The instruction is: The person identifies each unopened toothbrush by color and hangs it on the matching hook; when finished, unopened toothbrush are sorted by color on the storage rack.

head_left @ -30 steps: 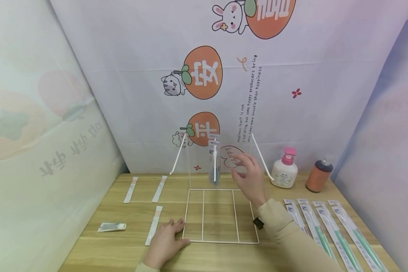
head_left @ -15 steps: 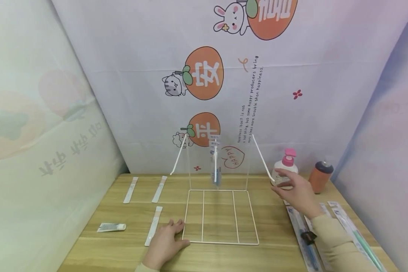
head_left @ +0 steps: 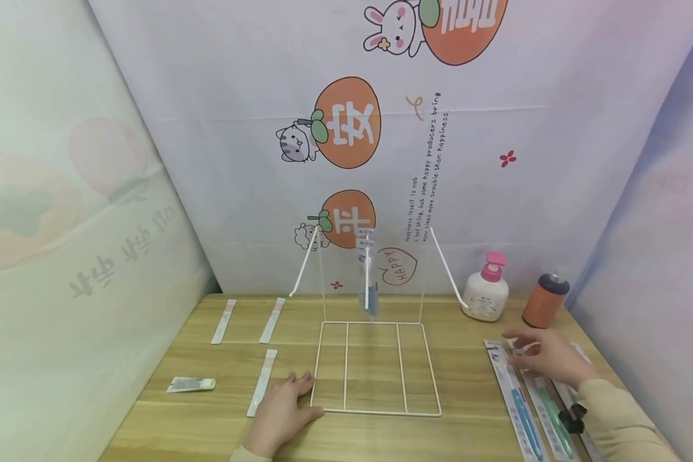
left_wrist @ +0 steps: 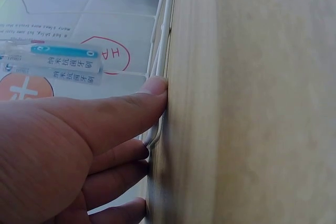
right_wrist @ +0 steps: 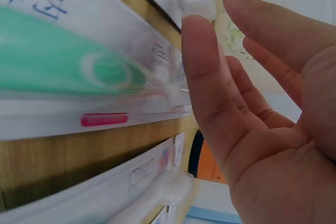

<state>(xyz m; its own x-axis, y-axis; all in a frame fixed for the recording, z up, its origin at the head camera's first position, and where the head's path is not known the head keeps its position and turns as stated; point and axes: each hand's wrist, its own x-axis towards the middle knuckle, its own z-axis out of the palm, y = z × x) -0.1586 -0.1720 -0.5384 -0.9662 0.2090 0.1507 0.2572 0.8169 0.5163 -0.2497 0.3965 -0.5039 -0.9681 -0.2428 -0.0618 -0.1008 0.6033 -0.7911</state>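
Note:
My left hand [head_left: 282, 407] lies flat on the wooden table [head_left: 473, 385], its straight fingers [left_wrist: 152, 86] touching the front left corner of a white wire rack [head_left: 375, 411]. One packaged toothbrush [head_left: 367, 276] hangs on the rack's upright back. My right hand [head_left: 539, 359] hovers open at the right over a row of packaged toothbrushes [head_left: 520, 410]. In the right wrist view its thumb and forefinger [right_wrist: 202, 61] sit just beside the top end of one pack [right_wrist: 197, 1] without pinching it. A green-handled pack [right_wrist: 79, 72] lies below.
A pink-capped pump bottle [head_left: 485, 290] and an orange can [head_left: 545, 300] stand at the back right. Three white strips [head_left: 271, 319] and a small tube [head_left: 190, 384] lie left of the rack. Printed fabric walls enclose the table on three sides.
My right hand has left the hanging pack on the rack, swung right past the pump bottle, and come down over the toothbrush packs. The left hand has stayed put.

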